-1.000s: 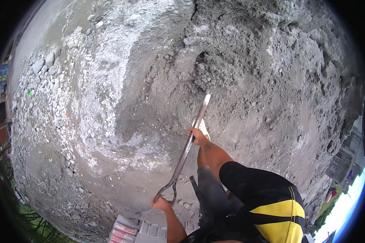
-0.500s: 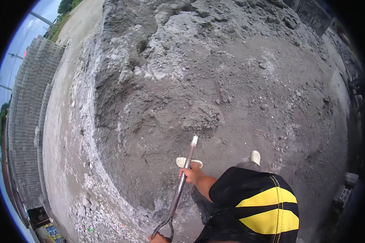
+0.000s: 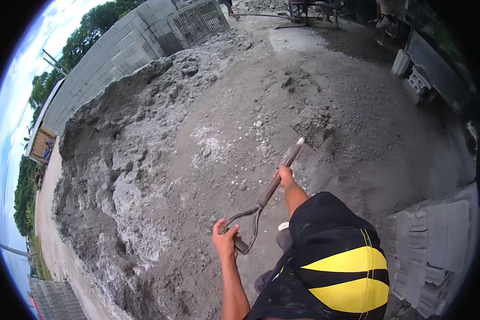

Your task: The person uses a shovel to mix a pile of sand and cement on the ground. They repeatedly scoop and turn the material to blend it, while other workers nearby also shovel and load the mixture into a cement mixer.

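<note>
A long-handled shovel [image 3: 269, 191] slants across the middle of the view, its shaft brown and its neck pale. My right hand [image 3: 285, 175] is closed around the shaft, below that pale neck. At the near end, my left hand [image 3: 226, 239] is around the cross-grip of the D-shaped handle, its fingers loosely curled. The blade is hidden by a clump of damp grey material [image 3: 310, 121] at the shovel's far end. My black sleeve with yellow panels covers the upper right arm. Part of a pale shoe [image 3: 284, 226] shows beside it.
A rough bank of grey sand and gravel [image 3: 122, 186] rises on the left. Stacked blocks [image 3: 117, 48] stand behind it, beside a grated panel [image 3: 200, 22]. Grey slabs [image 3: 424, 240] are piled at right, near a hollow block [image 3: 418, 81]. A person's legs show at the top.
My view has swung to the right. The shovel has come around with it, and the clump is now at its far end. Both hands stay on the shovel.
</note>
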